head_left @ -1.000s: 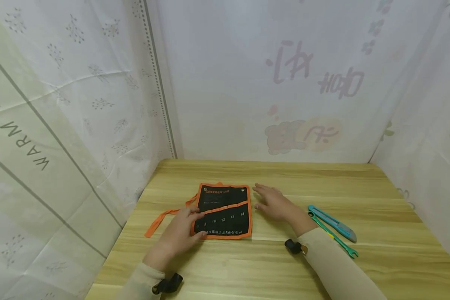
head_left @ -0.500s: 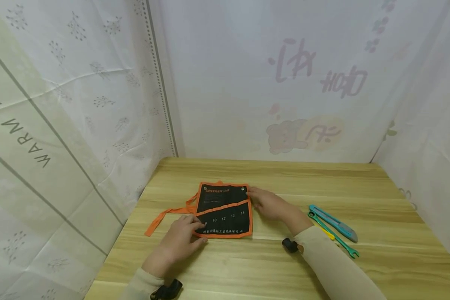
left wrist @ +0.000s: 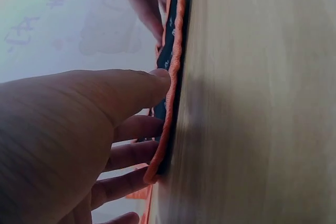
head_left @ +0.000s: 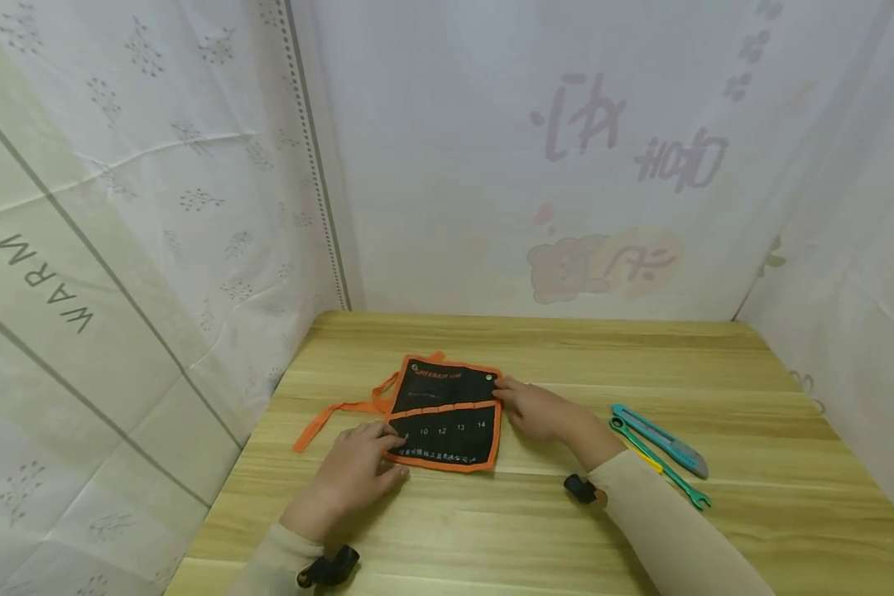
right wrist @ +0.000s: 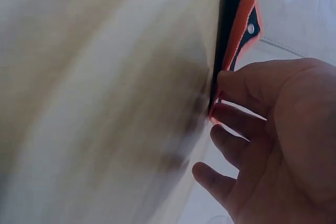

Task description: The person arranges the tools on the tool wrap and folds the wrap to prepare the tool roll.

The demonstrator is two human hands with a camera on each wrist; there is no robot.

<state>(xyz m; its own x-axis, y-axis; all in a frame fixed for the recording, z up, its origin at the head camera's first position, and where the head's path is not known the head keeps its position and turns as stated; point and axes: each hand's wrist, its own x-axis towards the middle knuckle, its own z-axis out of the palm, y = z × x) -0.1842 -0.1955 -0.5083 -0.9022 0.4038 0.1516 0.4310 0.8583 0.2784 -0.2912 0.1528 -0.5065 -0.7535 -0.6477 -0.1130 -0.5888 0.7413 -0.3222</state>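
Observation:
A black fabric tool pouch [head_left: 447,422] with orange trim lies flat on the table in the head view. Its row of pockets carries printed numbers such as 10, 12, 13 and 14, and an orange tie strap [head_left: 328,418] trails off to its left. My left hand [head_left: 353,468] touches the pouch's lower left corner with extended fingers; the left wrist view has the thumb at the orange edge [left wrist: 173,77]. On the opposite side, my right hand [head_left: 540,411] touches the upper right edge with its fingertips. In the right wrist view its thumb and forefinger meet the trim [right wrist: 242,22].
Right of the right forearm lie a teal utility knife [head_left: 659,440] and a green ratchet combination wrench [head_left: 670,473]. A yellow object [head_left: 650,460] shows partly from under the sleeve. Printed curtains [head_left: 447,165] enclose the wooden table [head_left: 477,538] at the back and sides.
My right hand has moved left from beside the pouch to touch its right edge. The pouch has turned slightly clockwise. The left hand stays at the lower left corner.

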